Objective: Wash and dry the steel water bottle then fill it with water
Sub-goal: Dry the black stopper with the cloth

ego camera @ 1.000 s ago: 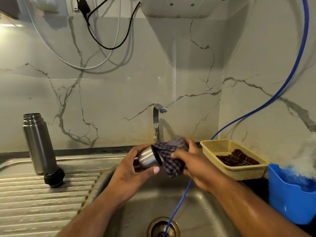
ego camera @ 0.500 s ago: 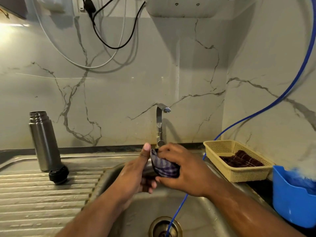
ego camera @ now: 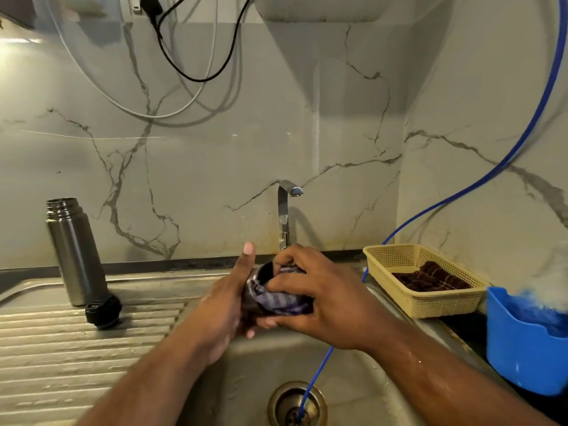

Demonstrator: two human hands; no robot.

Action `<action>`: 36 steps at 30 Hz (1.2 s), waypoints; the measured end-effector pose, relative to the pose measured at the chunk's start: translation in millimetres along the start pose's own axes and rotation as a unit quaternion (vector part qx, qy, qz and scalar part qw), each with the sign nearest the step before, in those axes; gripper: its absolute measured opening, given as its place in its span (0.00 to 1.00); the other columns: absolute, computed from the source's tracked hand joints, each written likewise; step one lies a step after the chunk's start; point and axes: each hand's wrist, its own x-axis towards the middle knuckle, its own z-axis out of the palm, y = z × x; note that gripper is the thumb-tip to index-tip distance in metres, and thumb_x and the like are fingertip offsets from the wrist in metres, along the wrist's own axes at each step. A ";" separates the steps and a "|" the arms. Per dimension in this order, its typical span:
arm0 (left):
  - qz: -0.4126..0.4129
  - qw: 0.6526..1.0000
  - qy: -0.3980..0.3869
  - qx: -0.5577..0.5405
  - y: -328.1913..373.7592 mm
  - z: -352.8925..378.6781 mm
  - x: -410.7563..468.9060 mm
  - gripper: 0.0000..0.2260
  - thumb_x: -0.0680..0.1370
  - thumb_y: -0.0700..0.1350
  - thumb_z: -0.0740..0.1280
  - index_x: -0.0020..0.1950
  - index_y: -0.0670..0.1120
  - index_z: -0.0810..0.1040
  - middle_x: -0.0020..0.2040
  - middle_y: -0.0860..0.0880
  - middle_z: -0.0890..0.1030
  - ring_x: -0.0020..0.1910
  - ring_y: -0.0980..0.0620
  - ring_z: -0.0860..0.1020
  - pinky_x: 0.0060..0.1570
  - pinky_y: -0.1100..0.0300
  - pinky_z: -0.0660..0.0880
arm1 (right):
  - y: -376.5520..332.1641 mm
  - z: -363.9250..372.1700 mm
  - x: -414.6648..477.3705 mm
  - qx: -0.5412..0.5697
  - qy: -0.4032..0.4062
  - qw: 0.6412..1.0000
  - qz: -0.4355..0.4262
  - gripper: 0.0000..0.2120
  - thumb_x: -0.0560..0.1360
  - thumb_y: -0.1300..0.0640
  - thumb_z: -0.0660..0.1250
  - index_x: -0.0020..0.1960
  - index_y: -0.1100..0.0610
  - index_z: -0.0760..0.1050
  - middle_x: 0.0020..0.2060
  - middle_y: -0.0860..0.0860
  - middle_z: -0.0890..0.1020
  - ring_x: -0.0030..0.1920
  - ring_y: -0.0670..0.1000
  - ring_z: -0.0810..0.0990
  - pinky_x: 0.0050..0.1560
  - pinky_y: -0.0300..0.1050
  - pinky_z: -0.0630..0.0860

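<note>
Centre frame: left hand [ego camera: 221, 305] gripping small steel cup [ego camera: 261, 272], right hand [ego camera: 319, 296] pinching checked purple cloth [ego camera: 276, 301] inside; risk of wet-fingered slip.

one steel bottle [ego camera: 76, 253], one black lid [ego camera: 103, 311], one steel cup [ego camera: 263, 272], two cloths [ego camera: 276, 300] [ego camera: 430, 276], one basket [ego camera: 424, 304].

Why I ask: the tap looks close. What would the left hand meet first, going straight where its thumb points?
The left hand would likely meet the wall, left of the tap; depth unclear.

Blue hose [ego camera: 316, 376] crosses sink [ego camera: 368, 379]; bottle [ego camera: 76, 253] stands on drainboard [ego camera: 76, 364].
</note>
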 end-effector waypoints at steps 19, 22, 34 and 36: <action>-0.059 0.984 0.123 -0.115 -5.7 -15.1 7.9 0.26 0.73 0.64 0.69 0.63 0.48 0.79 0.57 0.43 0.81 0.54 0.45 0.81 0.48 0.50 0.81 | 34.1 -15.6 -9.4 -0.018 0.140 0.976 0.164 0.21 0.70 0.52 0.79 0.60 0.39 0.79 0.60 0.43 0.71 0.56 0.43 0.76 0.46 0.38 0.76; -0.032 0.974 0.080 -0.211 -3.1 -19.6 9.5 0.27 0.72 0.51 0.74 0.69 0.45 0.73 0.63 0.39 0.81 0.58 0.38 0.83 0.55 0.45 0.82 | 25.0 -16.5 -0.5 0.107 0.227 0.930 0.269 0.19 0.72 0.43 0.76 0.61 0.46 0.80 0.53 0.41 0.72 0.51 0.38 0.76 0.48 0.27 0.71; 0.145 0.962 0.119 0.200 -11.5 -4.2 9.3 0.25 0.69 0.38 0.80 0.63 0.52 0.78 0.52 0.52 0.85 0.50 0.60 0.83 0.49 0.62 0.81 | -12.1 5.6 -0.2 0.102 0.086 0.976 0.175 0.22 0.74 0.42 0.73 0.67 0.41 0.76 0.54 0.37 0.71 0.51 0.39 0.76 0.47 0.31 0.75; 0.162 0.968 0.090 0.169 -12.6 -0.2 8.2 0.26 0.69 0.30 0.77 0.64 0.48 0.78 0.54 0.48 0.85 0.51 0.58 0.84 0.47 0.64 0.81 | -18.4 6.7 1.0 0.043 0.050 0.992 0.111 0.22 0.75 0.42 0.71 0.68 0.40 0.75 0.56 0.39 0.71 0.52 0.40 0.76 0.48 0.33 0.77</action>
